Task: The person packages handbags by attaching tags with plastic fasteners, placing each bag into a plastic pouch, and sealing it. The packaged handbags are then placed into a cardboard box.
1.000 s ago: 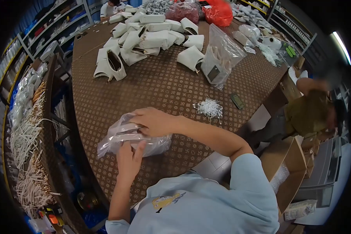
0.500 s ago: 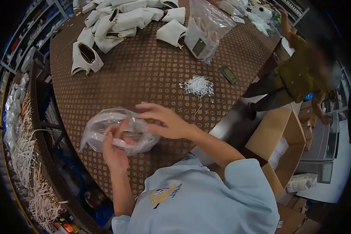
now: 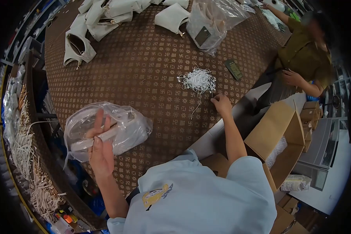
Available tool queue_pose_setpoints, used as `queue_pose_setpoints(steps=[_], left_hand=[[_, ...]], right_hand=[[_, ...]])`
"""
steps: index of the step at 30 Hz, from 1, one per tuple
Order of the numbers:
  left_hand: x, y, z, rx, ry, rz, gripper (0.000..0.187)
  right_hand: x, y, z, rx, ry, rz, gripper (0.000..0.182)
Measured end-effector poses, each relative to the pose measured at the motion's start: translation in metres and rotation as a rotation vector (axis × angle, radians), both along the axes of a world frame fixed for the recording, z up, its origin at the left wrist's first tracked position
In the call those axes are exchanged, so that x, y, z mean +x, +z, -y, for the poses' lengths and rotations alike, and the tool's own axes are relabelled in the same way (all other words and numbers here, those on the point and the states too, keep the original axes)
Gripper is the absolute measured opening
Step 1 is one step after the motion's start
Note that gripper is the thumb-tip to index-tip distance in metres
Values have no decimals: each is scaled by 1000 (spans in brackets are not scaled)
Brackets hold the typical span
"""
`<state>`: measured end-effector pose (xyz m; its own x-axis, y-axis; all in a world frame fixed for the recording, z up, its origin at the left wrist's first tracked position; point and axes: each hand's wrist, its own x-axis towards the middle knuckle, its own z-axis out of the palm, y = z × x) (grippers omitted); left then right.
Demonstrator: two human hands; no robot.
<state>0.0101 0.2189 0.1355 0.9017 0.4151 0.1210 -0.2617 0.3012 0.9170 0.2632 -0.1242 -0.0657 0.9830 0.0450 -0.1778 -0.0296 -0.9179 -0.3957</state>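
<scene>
My left hand (image 3: 101, 154) grips a white handbag (image 3: 130, 130) by its strap, its thumb pressing on the strap and two fingers stretched upward. A clear plastic bag (image 3: 105, 108) surrounds the handbag and part of the fingers. Further right, my right hand (image 3: 223, 104) rests at the table edge with its fingertips drawn together, beside a tangled pile of white tag strings (image 3: 199, 81). Whatever those fingertips pinch, if anything, is too small to make out. One loose string trails from the pile toward me.
White handbags (image 3: 78, 48) crowd the far left of the patterned table (image 3: 144, 78). Another plastic-wrapped bag (image 3: 206, 27) stands at the back, near a dark green packet (image 3: 233, 69). A co-worker (image 3: 304, 50) stands at right behind an open carton (image 3: 275, 128). Straps (image 3: 43, 187) hang at left.
My right hand has left the plastic bag and reached right, to beside the string pile. My left hand has drawn the wrapped handbag leftward. The co-worker's lower hand has moved inward.
</scene>
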Motion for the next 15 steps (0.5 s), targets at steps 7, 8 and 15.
queue_pose_setpoints(steps=[7, 8, 15], left_hand=[[-44, 39, 12, 749, 184, -615, 29], [-49, 51, 17, 777, 182, -691, 31], [-35, 53, 28, 979, 311, -787, 37]], right_hand=[[-1, 20, -1, 117, 20, -291, 34], [-1, 23, 0, 116, 20, -293, 34], [105, 15, 31, -13, -139, 97, 71]])
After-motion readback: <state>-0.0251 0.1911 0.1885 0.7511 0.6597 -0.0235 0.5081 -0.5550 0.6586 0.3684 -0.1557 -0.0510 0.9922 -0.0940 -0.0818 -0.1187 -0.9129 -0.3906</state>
